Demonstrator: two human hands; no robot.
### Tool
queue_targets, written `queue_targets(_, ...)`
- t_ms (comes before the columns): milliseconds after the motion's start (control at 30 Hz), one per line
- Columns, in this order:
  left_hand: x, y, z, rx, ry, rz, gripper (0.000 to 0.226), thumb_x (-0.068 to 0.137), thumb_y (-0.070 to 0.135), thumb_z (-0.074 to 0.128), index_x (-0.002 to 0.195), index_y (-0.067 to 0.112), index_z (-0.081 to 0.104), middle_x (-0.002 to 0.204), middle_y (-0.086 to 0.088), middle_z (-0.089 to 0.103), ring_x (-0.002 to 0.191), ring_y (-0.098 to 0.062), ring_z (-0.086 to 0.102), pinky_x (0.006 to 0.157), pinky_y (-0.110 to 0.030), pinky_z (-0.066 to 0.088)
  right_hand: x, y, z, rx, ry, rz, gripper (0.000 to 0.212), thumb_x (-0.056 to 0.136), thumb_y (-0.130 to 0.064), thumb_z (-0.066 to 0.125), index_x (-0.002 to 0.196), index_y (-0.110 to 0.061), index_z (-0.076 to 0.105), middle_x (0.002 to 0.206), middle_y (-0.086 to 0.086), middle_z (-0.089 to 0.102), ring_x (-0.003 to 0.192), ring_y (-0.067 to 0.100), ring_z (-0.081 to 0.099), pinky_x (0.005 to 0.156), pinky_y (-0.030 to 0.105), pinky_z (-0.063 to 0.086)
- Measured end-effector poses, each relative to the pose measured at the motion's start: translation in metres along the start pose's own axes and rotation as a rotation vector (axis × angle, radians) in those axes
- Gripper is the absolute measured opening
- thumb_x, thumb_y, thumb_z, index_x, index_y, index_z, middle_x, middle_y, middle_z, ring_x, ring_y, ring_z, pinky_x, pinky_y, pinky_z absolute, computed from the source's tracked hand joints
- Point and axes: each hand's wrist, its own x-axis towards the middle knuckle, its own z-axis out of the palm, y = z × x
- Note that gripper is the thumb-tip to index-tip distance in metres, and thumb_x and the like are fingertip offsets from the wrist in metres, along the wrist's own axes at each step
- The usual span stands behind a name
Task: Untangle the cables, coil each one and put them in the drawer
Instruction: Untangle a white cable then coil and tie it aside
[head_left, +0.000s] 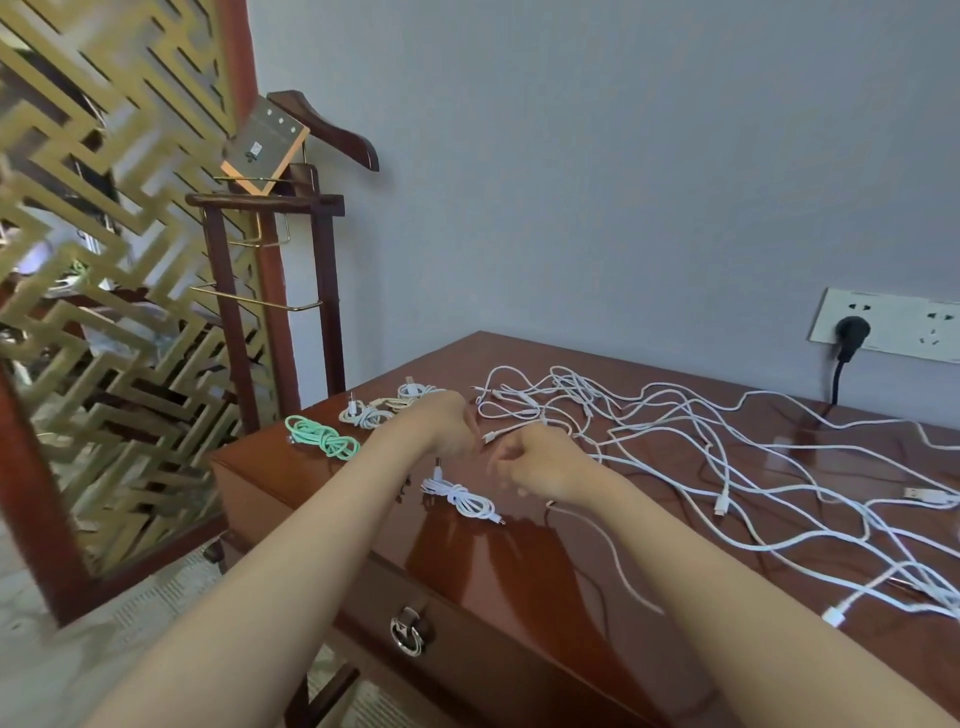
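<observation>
Forearms (270, 561) nearest lens, both stretched out over desk (519, 566); drawer (498, 654) below them shut, ring handle (410, 631) hanging. Count, L to R: green coil (322, 439) x1, near desk's left edge. Pale coils (366, 414) behind L hand, 2 sure, poss. 3, partly hidden. L hand (447, 426) fingers curled, blurred; cannot tell if it pinches anything. White coil (462, 498) x1, just in front of both hands. Connector tip (488, 439) pokes out betw. the hands. R hand (540, 465) curled, appears to grip white strand (613, 561), which trails from under wrist toward near edge. Loose tangle (675, 431) covers desk's right half; cable no. unreadable, at least 3 plug ends seen. Black plug (852, 335) x1 in wall socket strip (893, 327). Risks (judgement): hard pull w/o tracing strand would cinch crossings into knots; dragging mass leftward could shove finished coils off edge; strands by black cord may snag it; drawer shut, so one hand must free up first.
</observation>
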Motion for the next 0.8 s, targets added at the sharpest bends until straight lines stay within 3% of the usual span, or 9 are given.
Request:
queue_targets(133, -0.002, 0.021, 0.007, -0.044, -0.100, 0.056, 0.019, 0.081, 0.005, 0.056, 0.090, 0.011, 0.073, 0.073, -0.001, 0.064, 0.063, -0.010, 0.061, 0.059, -0.019, 0.049, -0.005, 0.019, -0.007, -0.092, 0.102, 0.043, 0.018, 0.084, -0.010, 0.053, 0.088, -0.011, 0.071, 0.096, 0.006, 0.069, 0.092, 0.018, 0.060, 0.078, 0.022, 0.042)
queue_targets(233, -0.004, 0.035, 0.026, -0.096, -0.292, 0.031, 0.010, 0.084, 0.004, 0.062, 0.091, 0.006, 0.069, 0.059, 0.000, 0.063, 0.043, -0.001, 0.056, 0.050, -0.012, 0.049, -0.014, 0.043, -0.002, -0.101, 0.165, 0.083, 0.025, 0.081, 0.001, 0.050, 0.093, -0.009, 0.070, 0.101, 0.008, 0.069, 0.096, 0.018, 0.059, 0.070, 0.012, 0.036)
queue_targets(367, -0.001, 0.047, 0.045, -0.120, -0.353, 0.055, 0.025, 0.086, 0.006, 0.063, 0.110, -0.002, 0.064, 0.099, -0.016, 0.068, 0.062, -0.010, 0.058, 0.064, -0.017, 0.053, -0.025, 0.061, -0.010, -0.016, 0.198, 0.084, 0.033, 0.074, 0.010, 0.045, 0.087, -0.011, 0.067, 0.096, 0.010, 0.069, 0.082, 0.014, 0.056, 0.065, 0.012, 0.039)
queue_targets(467, 0.005, 0.053, 0.047, -0.148, -0.328, 0.054, 0.025, 0.089, 0.001, 0.057, 0.113, -0.002, 0.062, 0.095, -0.014, 0.067, 0.059, -0.009, 0.057, 0.056, -0.014, 0.051, -0.031, 0.064, -0.020, -0.149, 0.102, 0.025, 0.030, 0.073, 0.008, 0.049, 0.092, -0.005, 0.069, 0.087, 0.007, 0.066, 0.080, 0.013, 0.052, 0.061, 0.011, 0.037)
queue_targets(567, 0.007, 0.058, 0.048, -0.151, -0.292, 0.052, 0.021, 0.090, 0.000, 0.053, 0.109, 0.002, 0.063, 0.103, -0.018, 0.068, 0.058, -0.010, 0.058, 0.064, -0.018, 0.053, -0.036, 0.067, -0.026, -0.233, 0.079, -0.003, 0.029, 0.074, 0.007, 0.048, 0.088, -0.005, 0.071, 0.070, -0.003, 0.054, 0.074, 0.013, 0.049, 0.057, 0.007, 0.035)
queue_targets(667, 0.006, 0.064, 0.049, -0.199, -0.220, 0.078, 0.015, 0.092, 0.001, 0.047, 0.097, 0.008, 0.059, 0.081, -0.010, 0.064, 0.062, -0.013, 0.059, 0.062, -0.020, 0.054, -0.040, 0.076, -0.028, -0.279, 0.181, -0.035, 0.026, 0.075, -0.002, 0.046, 0.079, -0.009, 0.070, 0.075, -0.002, 0.052, 0.084, 0.020, 0.055, 0.071, 0.018, 0.039)
queue_targets(733, 0.011, 0.068, 0.050, -0.189, -0.065, 0.136, 0.014, 0.091, 0.003, 0.044, 0.093, 0.009, 0.057, 0.077, -0.011, 0.061, 0.076, -0.024, 0.064, 0.074, -0.030, 0.055, -0.043, 0.080, -0.032, -0.286, 0.274, -0.056, 0.021, 0.074, -0.013, 0.047, 0.076, -0.010, 0.067, 0.076, -0.001, 0.054, 0.084, 0.021, 0.054, 0.074, 0.023, 0.039)
queue_targets(800, 0.016, 0.072, 0.050, -0.193, 0.105, 0.145, 0.012, 0.092, 0.007, 0.046, 0.102, 0.010, 0.053, 0.095, -0.015, 0.061, 0.100, -0.030, 0.060, 0.076, -0.027, 0.045, -0.048, 0.082, -0.040, -0.259, 0.345, -0.080, 0.015, 0.075, -0.009, 0.051, 0.078, -0.011, 0.065, 0.075, -0.003, 0.055, 0.078, 0.017, 0.050, 0.071, 0.020, 0.038)
